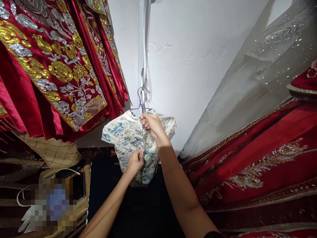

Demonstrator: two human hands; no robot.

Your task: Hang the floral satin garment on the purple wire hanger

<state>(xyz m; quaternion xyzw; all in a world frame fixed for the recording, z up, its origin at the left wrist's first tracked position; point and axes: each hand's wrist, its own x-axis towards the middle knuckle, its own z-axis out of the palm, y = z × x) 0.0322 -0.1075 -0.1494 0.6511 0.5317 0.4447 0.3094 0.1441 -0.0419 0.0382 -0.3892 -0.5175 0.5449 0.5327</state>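
A short-sleeved floral shirt (123, 132), white with blue and green flowers, hangs on a thin purple hanger (140, 105) in front of the wall. My right hand (151, 124) pinches the shirt's front edge near the collar. Lower down, my left hand (136, 161) is closed on the same front edge, with thumb and fingers pressed together. The hanger's hook sits against a white vertical strip (145, 39); how it is held there is hard to make out. Any button between my fingertips is hidden.
Red garments with gold and silver embroidery (61, 66) hang at the left. At the right are a sparkling white veil-like fabric (247, 82) and a red embroidered garment (260, 158). A wooden stand (85, 185) with a white cable is at lower left, beside a blurred patch.
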